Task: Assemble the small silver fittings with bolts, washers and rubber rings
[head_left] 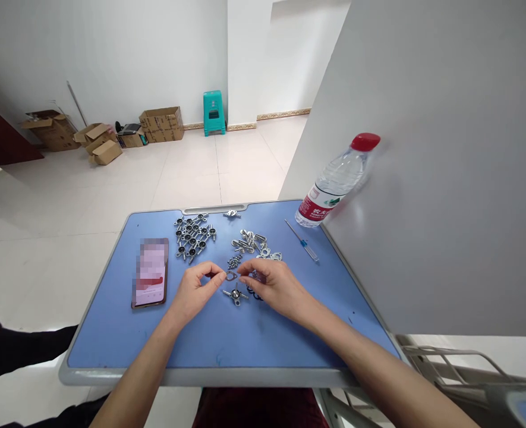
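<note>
My left hand is closed, thumb and forefinger pinching one end of a thin, flat metal flange plate with a round hole. At the plate's other end are the fingertips of my right hand, also closed in a pinch. Just below the plate, a metal part with a round hub and several arms lies on the blue table. Small screws sit in a pile behind the plate. Several black rings are partly hidden under my right hand.
Assembled metal parts cluster at the back left, with another part near the table edge. Loose metal pieces and flat plates lie behind my right hand. A phone, screwdriver and water bottle flank them.
</note>
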### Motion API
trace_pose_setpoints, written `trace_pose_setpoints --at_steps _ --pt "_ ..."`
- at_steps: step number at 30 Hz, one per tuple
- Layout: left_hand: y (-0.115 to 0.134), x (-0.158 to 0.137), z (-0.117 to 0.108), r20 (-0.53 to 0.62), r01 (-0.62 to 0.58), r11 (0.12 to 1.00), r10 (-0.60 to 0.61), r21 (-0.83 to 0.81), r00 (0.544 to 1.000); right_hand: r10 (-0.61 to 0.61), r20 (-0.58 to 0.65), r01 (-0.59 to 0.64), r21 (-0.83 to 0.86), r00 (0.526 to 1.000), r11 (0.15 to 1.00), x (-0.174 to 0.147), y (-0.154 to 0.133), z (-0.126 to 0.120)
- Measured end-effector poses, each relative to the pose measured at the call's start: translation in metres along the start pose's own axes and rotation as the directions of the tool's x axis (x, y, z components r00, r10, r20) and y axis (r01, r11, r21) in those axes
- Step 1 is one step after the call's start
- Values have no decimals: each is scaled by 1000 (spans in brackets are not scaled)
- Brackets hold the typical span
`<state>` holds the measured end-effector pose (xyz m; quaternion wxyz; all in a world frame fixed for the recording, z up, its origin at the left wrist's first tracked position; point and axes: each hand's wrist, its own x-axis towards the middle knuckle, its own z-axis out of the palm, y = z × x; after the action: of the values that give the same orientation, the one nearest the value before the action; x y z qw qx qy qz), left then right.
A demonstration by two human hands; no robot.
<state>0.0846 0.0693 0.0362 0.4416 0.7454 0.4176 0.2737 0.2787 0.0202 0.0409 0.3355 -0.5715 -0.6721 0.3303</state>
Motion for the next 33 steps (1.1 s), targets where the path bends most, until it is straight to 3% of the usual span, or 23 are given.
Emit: trace_pose_setpoints --at_steps 4,7,11,14,20,23,28,33 --pt "-3 0 -1 -1 -2 999 2 -41 1000 -36 -28 34 -51 999 998 0 0 -3" --pt "-2 0 0 19 -1 999 2 -41 1000 -43 19 44 -26 999 999 0 0 -4" --pt "1 -1 1 8 -14 999 15 -50 1000 44 82 -52 101 996 994 0 1 -3" --pt "4 -2 3 62 -27 998 31 -64 998 96 77 -109 189 992 976 1 3 -2" --pt "7 -4 5 146 -93 996 92 4 985 -11 98 1 100 995 995 -1 -2 2" --pt "4 -3 4 138 -40 995 52 -87 989 -31 79 24 81 996 996 -2 -6 2" --pt "-3 2 6 49 109 938 -98 -329 994 72 118 -90 154 990 984 -2 -3 2" --pt "-5 5 11 29 145 910 -145 -388 989 121 114 -150 300 986 942 2 5 9"
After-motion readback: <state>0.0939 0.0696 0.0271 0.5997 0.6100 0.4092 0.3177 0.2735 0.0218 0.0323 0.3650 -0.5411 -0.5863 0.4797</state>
